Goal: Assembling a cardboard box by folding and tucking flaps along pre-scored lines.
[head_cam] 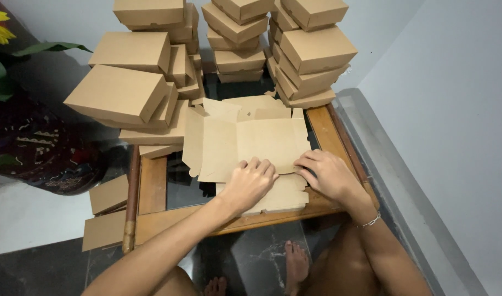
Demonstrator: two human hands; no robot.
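On the wooden surface (152, 192), both hands press one flat box sheet (251, 140), left hand (250, 183) and right hand (327, 175) fingers flat, holding nothing. Many folded boxes (119, 93) stand stacked; this sheet is unfolded.

Soft, even indoor light, faint shadows under the stacked boxes (152, 82), sharp focus, wide-angle bending at edges.

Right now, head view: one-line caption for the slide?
Both hands, left hand and right hand, press a flat cardboard box blank beside stacked folded boxes.

Both hands, left (250, 183) and right (326, 174), flat on an unfolded cardboard box blank (251, 142) before stacked boxes (311, 49).
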